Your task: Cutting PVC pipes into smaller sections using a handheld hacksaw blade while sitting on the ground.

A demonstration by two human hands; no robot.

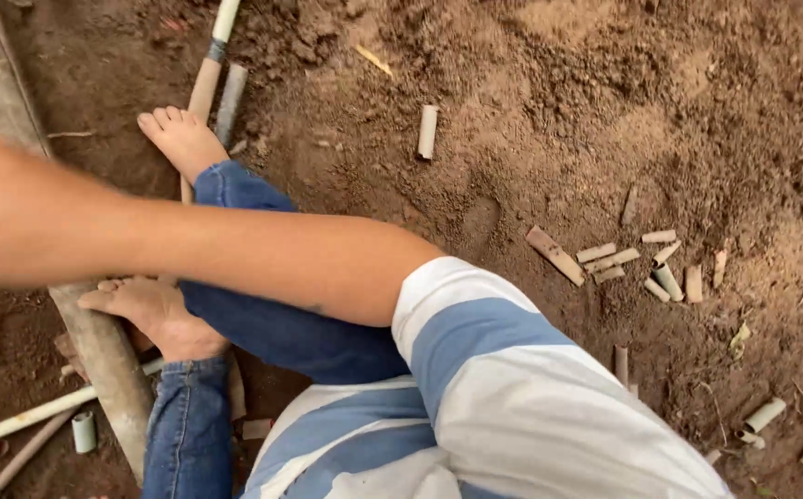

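One of my arms (189,240) reaches across the picture from a blue and white striped sleeve (475,370) toward the left. Its hand lies beyond the left edge, so I cannot see what it holds or which hand it is. My other hand is out of view too. Below the arm are my legs in blue jeans (272,328). One bare foot (180,139) stands on the soil beside thin bamboo sticks (207,79). The other bare foot (152,314) rests against a thick grey bamboo pole (110,370).
Several short cut bamboo pieces (604,259) lie scattered on loose brown soil at the right. A single piece (428,131) lies near the top middle. Thin pale poles (23,420) and a small tube piece (84,431) lie at the lower left.
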